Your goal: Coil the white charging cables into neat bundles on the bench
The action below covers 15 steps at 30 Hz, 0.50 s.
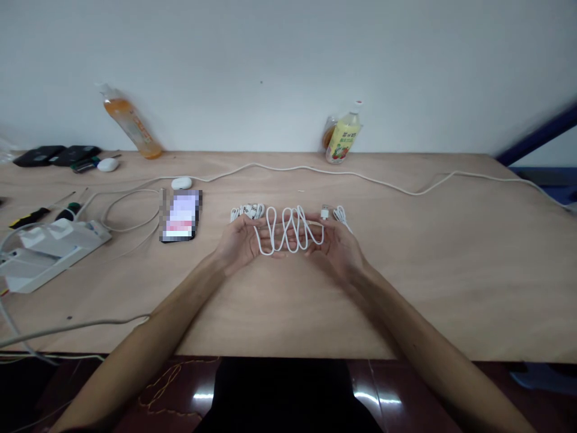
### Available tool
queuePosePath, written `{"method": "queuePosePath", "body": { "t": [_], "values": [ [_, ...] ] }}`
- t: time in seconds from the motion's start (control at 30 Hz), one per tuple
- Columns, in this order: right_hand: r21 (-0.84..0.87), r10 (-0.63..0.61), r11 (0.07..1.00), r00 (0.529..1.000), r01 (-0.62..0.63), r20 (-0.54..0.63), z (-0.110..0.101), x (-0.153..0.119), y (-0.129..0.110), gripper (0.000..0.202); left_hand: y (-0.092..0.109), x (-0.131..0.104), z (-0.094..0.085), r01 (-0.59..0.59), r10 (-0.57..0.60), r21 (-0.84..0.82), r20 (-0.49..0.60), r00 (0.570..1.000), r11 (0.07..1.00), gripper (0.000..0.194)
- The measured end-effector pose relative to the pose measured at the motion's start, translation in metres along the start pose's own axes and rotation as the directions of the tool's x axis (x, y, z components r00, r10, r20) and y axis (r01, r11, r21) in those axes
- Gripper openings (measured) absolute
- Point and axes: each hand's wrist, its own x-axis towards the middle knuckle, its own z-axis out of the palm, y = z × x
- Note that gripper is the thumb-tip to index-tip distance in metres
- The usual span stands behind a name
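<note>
A white cable point(293, 231) lies in loose zigzag loops across the fingers of both hands, above the wooden table. My left hand point(241, 240) is palm up, its thumb by one end of the cable. My right hand point(336, 243) is palm up too, with its thumb near a white USB plug point(325, 212). Both hands bear the cable, their fingertips close together under the loops. Just beyond my left hand is a bundled white cable point(247, 211); another small white coil point(341, 214) shows beyond my right hand.
A phone point(181, 214), a white case point(181, 183) and a white power strip point(54, 252) with adapters are at left on the table point(451, 258). An orange bottle point(133, 126) and a yellow bottle point(344, 138) stand by the wall. A long cable point(374, 180) crosses the back.
</note>
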Motion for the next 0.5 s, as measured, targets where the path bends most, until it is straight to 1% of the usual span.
{"method": "queuePosePath", "body": {
  "t": [0.1, 0.37, 0.5],
  "values": [
    [0.005, 0.000, 1.000, 1.000, 0.000, 0.010, 0.0006, 0.0004, -0.0006, 0.039, 0.0001, 0.0004, 0.0015, -0.001, 0.001, 0.006, -0.009, 1.000, 1.000, 0.048],
    [-0.012, -0.029, 1.000, 0.999, 0.029, 0.013, 0.0005, 0.0007, -0.0012, 0.044, 0.0015, -0.0013, 0.0037, 0.005, -0.005, -0.006, -0.010, 1.000, 1.000, 0.054],
    [-0.016, -0.015, 1.000, 1.000, 0.015, 0.007, 0.0010, 0.0001, -0.0034, 0.042, 0.0027, -0.0017, 0.0056, 0.004, -0.005, -0.008, -0.043, 0.999, 1.000, 0.056]
  ]
}}
